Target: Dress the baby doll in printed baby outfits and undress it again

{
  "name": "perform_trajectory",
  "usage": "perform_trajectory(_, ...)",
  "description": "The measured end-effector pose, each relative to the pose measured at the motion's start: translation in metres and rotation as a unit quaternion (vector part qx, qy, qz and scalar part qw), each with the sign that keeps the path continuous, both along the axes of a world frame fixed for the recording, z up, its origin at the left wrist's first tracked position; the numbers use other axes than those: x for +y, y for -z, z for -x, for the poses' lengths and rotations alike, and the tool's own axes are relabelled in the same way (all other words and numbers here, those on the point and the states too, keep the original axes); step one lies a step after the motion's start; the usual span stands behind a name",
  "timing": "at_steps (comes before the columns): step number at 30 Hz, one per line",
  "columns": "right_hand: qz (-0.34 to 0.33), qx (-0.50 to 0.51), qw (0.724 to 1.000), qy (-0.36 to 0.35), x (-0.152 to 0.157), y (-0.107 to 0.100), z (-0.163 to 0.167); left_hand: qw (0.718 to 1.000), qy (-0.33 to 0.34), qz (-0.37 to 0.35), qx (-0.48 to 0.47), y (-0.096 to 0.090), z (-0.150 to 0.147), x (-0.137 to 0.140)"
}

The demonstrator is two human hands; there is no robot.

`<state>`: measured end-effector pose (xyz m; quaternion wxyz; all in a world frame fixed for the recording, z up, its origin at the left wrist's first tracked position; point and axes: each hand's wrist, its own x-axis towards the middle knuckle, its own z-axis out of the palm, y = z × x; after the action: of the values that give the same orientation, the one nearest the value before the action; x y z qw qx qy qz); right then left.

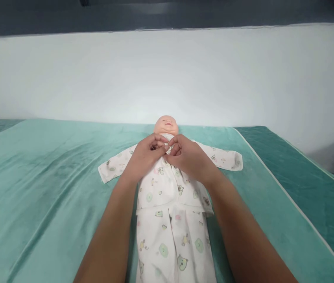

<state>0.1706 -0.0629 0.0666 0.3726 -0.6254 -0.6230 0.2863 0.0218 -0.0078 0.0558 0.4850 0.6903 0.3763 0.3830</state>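
A baby doll (166,125) lies on its back with its head at the far end of the bed. It wears a white baby shirt (157,188) printed with small green and yellow animals, and matching trousers (161,247). Both sleeves spread out sideways. At the chest, just below the neck, my left hand (149,153) and my right hand (189,155) meet, each pinching the shirt's front edges near the collar. Their fingertips almost touch, and they partly hide the fabric between them. Lower down, the shirt front lies flat over the trousers' waist.
A light green sheet (51,169) with several creases covers the bed. Darker green fabric (308,177) with a pale edge runs along the right side. Behind the doll's head stands a white wall (167,74), with a dark band (184,13) above it.
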Motion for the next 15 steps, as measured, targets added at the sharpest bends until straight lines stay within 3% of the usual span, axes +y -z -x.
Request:
perform_trajectory(3,0.041,-0.101,0.994,0.026,-0.013,-0.013,0.003,1.0,-0.006,-0.002,0.022,0.0,0.002,0.0)
perform_trajectory(8,0.097,-0.295,0.95,0.048,-0.028,-0.03,0.018,0.999,-0.006,-0.024,0.046,0.001,0.003,0.0)
perform_trajectory(11,0.097,-0.31,0.945,0.04,-0.026,-0.029,0.019,0.998,0.002,-0.025,0.059,0.001,0.004,0.001)
perform_trajectory(15,0.086,-0.254,0.963,0.038,-0.017,-0.02,0.011,0.998,-0.003,-0.024,0.055,0.002,0.003,0.001)
